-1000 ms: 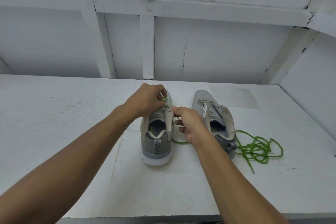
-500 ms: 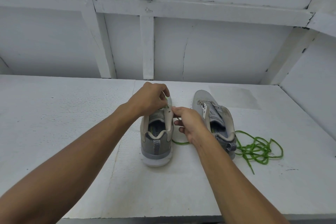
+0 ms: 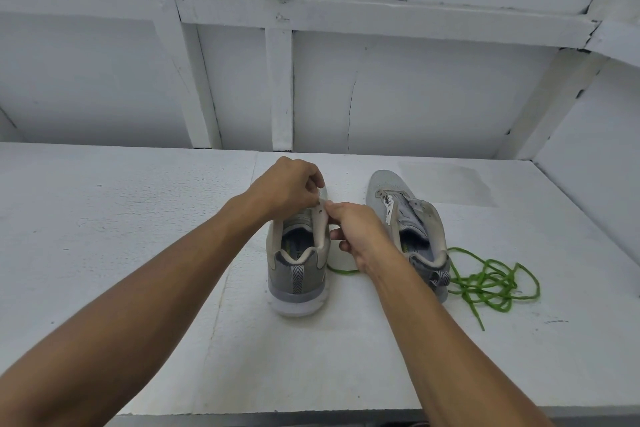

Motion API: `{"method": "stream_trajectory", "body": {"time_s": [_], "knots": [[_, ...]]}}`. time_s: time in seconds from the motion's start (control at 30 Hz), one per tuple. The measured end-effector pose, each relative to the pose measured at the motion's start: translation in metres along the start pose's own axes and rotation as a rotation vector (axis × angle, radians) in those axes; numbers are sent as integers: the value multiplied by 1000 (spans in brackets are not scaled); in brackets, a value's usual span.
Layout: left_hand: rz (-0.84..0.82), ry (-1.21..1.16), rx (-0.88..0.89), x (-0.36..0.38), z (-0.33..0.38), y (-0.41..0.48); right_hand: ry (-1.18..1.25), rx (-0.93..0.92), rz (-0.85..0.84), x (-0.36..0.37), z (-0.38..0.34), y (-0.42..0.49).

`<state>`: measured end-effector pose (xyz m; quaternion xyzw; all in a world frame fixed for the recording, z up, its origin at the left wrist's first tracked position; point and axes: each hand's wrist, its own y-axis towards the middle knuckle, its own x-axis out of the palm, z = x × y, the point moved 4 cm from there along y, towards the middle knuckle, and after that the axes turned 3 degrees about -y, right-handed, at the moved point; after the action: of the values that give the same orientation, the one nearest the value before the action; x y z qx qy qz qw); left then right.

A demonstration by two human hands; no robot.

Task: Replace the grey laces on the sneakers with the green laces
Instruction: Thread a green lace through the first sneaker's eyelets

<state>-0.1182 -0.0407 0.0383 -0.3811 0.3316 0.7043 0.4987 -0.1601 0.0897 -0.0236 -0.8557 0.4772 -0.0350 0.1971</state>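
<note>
On white foam (image 3: 104, 253), left hand (image 3: 287, 187) and right hand (image 3: 360, 232) pinch a grey fabric sneaker (image 3: 298, 274) by its eyelets; tangled green lace (image 3: 491, 281) at 3 o'clock.

1. You get bright, even, diffuse light with a cool bluish cast
2. Shadows you see on the white table (image 3: 104, 253) are soft and faint
3. Your wide lens bends the beams (image 3: 194, 80) near the edges

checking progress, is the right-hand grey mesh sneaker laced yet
No, that grey mesh sneaker shows no lace; a tangled green lace lies beside it.
</note>
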Motion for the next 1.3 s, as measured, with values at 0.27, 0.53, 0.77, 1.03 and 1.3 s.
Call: {"method": "stream_trajectory", "body": {"time_s": [0.27, 0.53, 0.77, 1.03, 1.3], "knots": [[21, 56, 6, 9, -2, -6, -111, -101, -37, 0, -13, -3], [229, 136, -13, 4, -8, -26, -413, -246, 72, -2, -19, 8], [425, -377, -356, 21, -50, -79, -490, -388, 150, -12, -34, 8], [534, -682, -445, 45, -50, -90, 983, -372, 89, -90, -116, 7], [518, -965, -558, 55, -53, -93, -815, -581, 44, -13, -54, -5]]}}
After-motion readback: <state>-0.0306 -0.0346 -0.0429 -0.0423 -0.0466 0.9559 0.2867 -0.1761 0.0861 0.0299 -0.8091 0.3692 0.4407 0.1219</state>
